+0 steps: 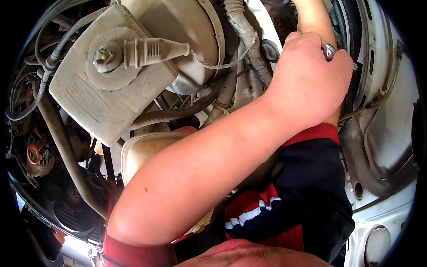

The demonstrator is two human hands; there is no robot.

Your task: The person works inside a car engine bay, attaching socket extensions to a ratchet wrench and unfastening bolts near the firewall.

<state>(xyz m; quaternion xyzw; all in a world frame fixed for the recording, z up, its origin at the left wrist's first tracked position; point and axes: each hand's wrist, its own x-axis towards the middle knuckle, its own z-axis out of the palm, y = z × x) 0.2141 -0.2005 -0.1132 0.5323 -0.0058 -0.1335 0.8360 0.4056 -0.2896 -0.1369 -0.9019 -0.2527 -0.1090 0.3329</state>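
Observation:
My left hand (309, 80) is closed in a fist, its bare forearm crossing from lower left to upper right. A shiny metal tool (329, 51) shows between its fingers; the fist hides most of it, and its kind cannot be made out. Behind that fist, my right forearm (315, 18) reaches up past the top edge, so the right hand is out of the picture. Left of the arms sits a dusty fluid reservoir (84, 95) with a round cap (106, 58) and a plug connector (155, 51). A large rounded beige housing (182, 22) lies behind it.
It is a vehicle's engine bay. A wrapped cable conduit (242, 26) runs down beside my left hand. A yellowed plastic tank (133, 153) lies under my left forearm. Along the right stands a white body panel (387, 133); a metal pipe (66, 147) slants down the left.

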